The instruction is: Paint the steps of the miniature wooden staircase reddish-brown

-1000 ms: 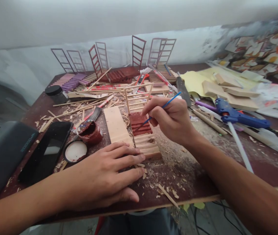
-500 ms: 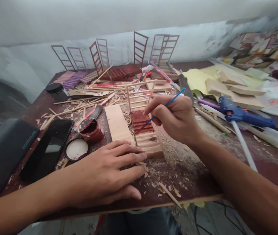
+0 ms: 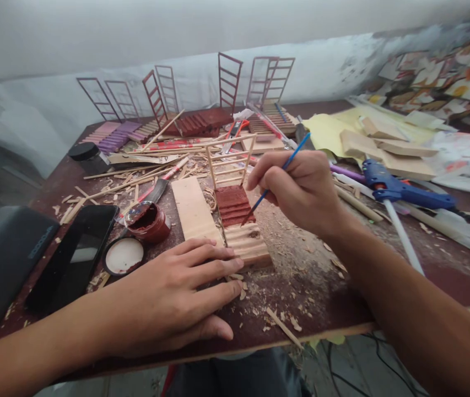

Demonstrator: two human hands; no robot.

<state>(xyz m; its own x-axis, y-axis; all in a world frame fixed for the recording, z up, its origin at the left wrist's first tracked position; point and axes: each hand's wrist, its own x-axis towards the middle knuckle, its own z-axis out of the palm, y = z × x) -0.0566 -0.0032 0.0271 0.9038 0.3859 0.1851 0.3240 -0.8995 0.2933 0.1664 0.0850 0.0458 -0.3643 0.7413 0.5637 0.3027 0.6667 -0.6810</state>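
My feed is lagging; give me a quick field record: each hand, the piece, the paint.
Left hand: flat on table, fingers touching near end of piece.
Right hand: grips brush, tip on the red slats.
Piece: far half red, near half bare wood.
Paint pot: open, left of plank; lid beside it.

Right hand (image 3: 301, 190) holds paintbrush (image 3: 276, 179) on ribbed wooden model (image 3: 241, 229).

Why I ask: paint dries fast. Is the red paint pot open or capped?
Open. The paint pot has its mouth uncovered, with dark red paint showing inside, and a white-lined lid lies flat beside it.
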